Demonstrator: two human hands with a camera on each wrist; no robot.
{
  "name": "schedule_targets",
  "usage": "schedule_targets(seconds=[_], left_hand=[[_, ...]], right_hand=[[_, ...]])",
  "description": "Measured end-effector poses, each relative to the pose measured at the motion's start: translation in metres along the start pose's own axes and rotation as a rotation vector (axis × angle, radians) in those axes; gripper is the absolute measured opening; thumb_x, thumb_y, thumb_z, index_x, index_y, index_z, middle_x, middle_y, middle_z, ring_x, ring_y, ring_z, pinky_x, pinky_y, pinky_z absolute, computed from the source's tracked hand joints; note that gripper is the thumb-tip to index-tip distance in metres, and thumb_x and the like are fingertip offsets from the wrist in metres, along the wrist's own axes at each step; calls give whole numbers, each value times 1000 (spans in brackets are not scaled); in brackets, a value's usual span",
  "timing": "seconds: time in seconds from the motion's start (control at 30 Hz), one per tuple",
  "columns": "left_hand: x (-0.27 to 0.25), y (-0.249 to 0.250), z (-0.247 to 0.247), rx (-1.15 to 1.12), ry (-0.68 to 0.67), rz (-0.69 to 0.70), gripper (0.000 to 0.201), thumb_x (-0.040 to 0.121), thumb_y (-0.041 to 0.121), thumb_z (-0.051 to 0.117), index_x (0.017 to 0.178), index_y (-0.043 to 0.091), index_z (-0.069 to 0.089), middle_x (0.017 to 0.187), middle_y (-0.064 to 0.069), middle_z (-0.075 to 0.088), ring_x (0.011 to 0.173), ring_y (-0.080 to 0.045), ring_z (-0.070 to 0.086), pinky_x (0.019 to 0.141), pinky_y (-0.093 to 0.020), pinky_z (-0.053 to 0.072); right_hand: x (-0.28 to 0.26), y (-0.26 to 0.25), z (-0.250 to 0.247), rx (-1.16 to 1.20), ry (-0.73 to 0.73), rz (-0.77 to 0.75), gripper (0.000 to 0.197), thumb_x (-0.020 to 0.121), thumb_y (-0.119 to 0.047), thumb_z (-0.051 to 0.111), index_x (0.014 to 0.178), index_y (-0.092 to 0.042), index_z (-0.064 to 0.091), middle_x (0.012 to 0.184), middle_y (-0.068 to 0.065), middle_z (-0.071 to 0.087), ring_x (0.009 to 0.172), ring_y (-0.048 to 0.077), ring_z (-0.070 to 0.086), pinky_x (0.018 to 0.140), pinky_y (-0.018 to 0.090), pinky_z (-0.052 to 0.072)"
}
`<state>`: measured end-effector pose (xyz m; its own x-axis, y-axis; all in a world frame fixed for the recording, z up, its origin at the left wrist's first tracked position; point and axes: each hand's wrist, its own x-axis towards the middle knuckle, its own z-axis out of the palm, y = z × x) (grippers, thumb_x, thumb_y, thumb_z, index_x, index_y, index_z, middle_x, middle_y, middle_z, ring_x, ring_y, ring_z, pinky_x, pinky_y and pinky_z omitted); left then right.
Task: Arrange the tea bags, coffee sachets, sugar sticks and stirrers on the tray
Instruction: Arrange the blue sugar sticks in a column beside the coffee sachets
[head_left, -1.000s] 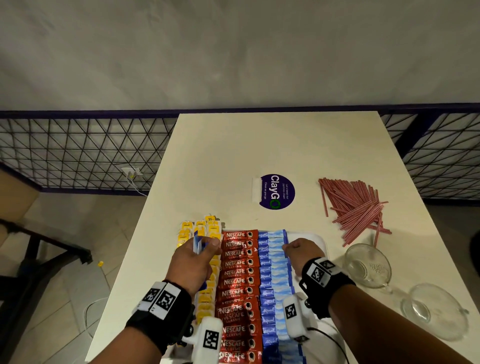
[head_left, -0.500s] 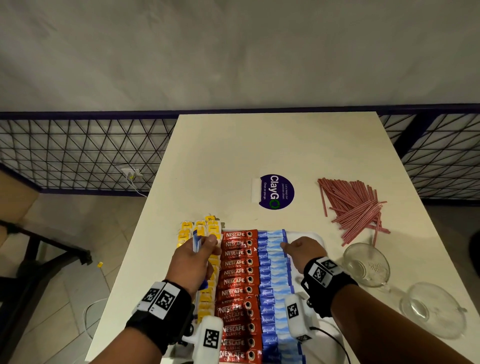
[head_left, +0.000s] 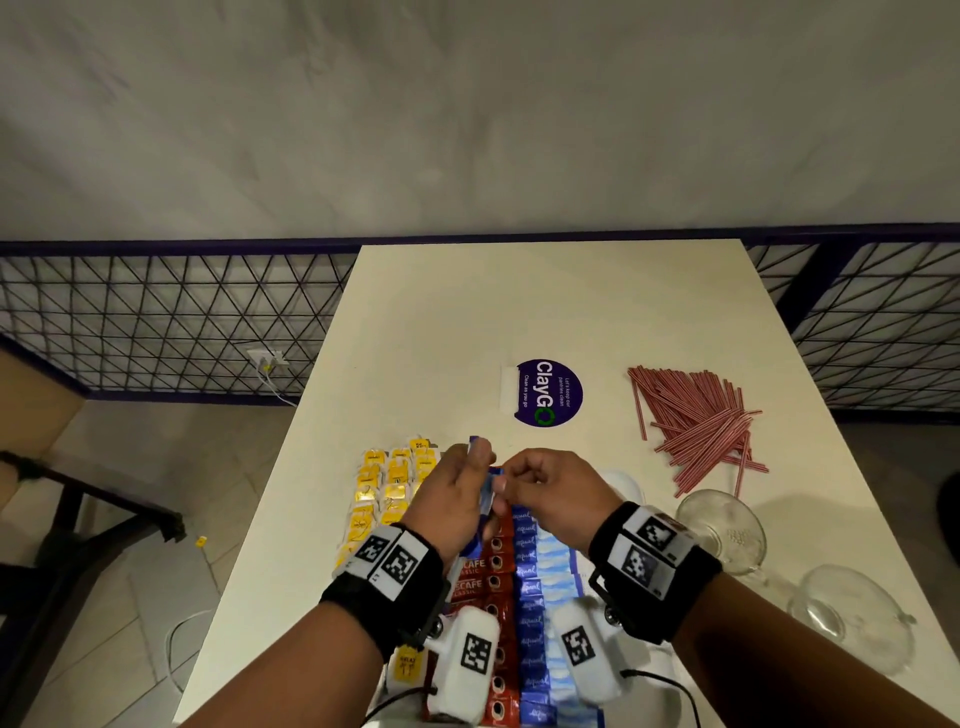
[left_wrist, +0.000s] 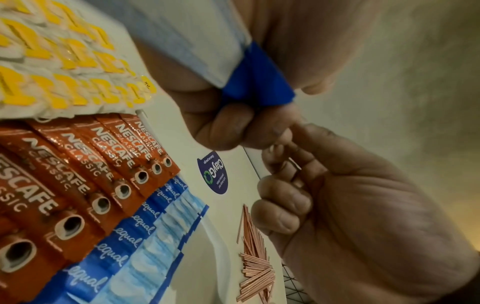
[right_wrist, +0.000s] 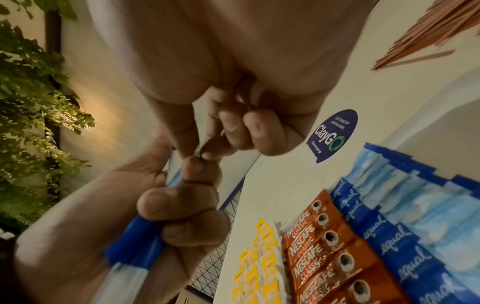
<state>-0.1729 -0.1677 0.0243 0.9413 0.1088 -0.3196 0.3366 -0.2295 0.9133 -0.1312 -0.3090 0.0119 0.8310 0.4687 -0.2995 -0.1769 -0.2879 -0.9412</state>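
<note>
My left hand (head_left: 475, 467) grips a small bundle of blue sugar sticks (head_left: 484, 500) above the far end of the white tray (head_left: 621, 480). My right hand (head_left: 506, 480) is against it, fingers curled, thumb and forefinger pinching at the end of a stick in the bundle (right_wrist: 135, 246). On the tray lie yellow tea bags (head_left: 387, 483) at the left, a column of red coffee sachets (head_left: 480, 577), then a column of blue sugar sticks (head_left: 535, 571). Red stirrers (head_left: 696, 421) lie in a loose pile on the table, off the tray at the far right.
Two glass cups (head_left: 722, 530) (head_left: 852, 618) stand right of the tray near the table's right edge. A round purple sticker (head_left: 548, 392) is stuck on the table beyond the tray. A black mesh railing (head_left: 171, 322) runs behind the table.
My right hand left the top of the sugar column on the tray and moved left to meet my left hand. My left hand rose and shifted right with its bundle.
</note>
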Motion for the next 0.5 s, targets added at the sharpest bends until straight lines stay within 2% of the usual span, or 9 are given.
schedule_targets(seconds=[0.07, 0.1, 0.13, 0.2, 0.27, 0.33, 0.4, 0.5], left_hand=[[1, 2, 1, -20, -41, 17, 60, 85, 63, 33, 106, 9, 51, 66, -5, 59, 44, -14, 48, 45, -25, 39], [-1, 4, 1, -52, -78, 21, 57, 85, 61, 37, 105, 10, 51, 64, -4, 59, 43, -15, 47, 43, -23, 37], [-1, 3, -1, -75, -112, 24, 49, 87, 57, 42, 102, 12, 53, 63, -3, 58, 43, -16, 46, 43, -22, 35], [-5, -1, -7, -106, -163, 15, 30, 90, 45, 58, 93, 15, 59, 62, -3, 58, 42, -16, 45, 44, -22, 33], [-7, -9, -15, -115, -161, 17, 26, 89, 32, 68, 91, 7, 63, 62, -6, 60, 40, -16, 43, 46, -24, 34], [-7, -14, -20, -120, -108, 0, 18, 92, 18, 65, 94, 1, 62, 60, -5, 60, 38, -16, 41, 45, -23, 33], [-5, -15, -23, -128, -80, -13, 10, 93, 13, 63, 86, 5, 61, 58, -4, 60, 38, -17, 38, 44, -21, 30], [-2, -16, -27, -156, -84, 3, 28, 93, 11, 62, 65, 18, 60, 57, -4, 58, 40, -16, 35, 45, -22, 29]], right_hand=[[-3, -1, -3, 12, 8, -18, 12, 87, -16, 67, 75, -14, 63, 65, 2, 67, 49, 7, 50, 55, 25, 40], [-3, -2, -4, 33, 36, -8, 13, 87, -14, 66, 75, -14, 62, 63, 0, 63, 44, 2, 45, 50, 19, 35], [-3, -2, -5, 84, 79, 16, 14, 88, -12, 65, 75, -14, 60, 61, -1, 58, 41, 2, 41, 46, 18, 32], [-2, -2, -9, 253, 174, 82, 14, 89, -6, 60, 78, -12, 56, 60, 0, 55, 41, 11, 32, 43, 22, 25], [-2, -3, -15, 378, 231, 118, 14, 91, -2, 54, 79, -10, 53, 63, 0, 61, 44, 17, 27, 46, 25, 23], [-3, -4, -18, 380, 224, 112, 16, 92, -5, 55, 78, -10, 52, 68, 2, 63, 43, 18, 29, 47, 26, 25], [-4, -6, -17, 351, 202, 95, 16, 94, -11, 56, 79, -9, 53, 70, 0, 65, 42, 16, 32, 45, 25, 29], [-5, -5, -14, 452, 186, 109, 17, 95, -10, 54, 79, -7, 54, 69, 1, 65, 43, 15, 33, 44, 25, 30]])
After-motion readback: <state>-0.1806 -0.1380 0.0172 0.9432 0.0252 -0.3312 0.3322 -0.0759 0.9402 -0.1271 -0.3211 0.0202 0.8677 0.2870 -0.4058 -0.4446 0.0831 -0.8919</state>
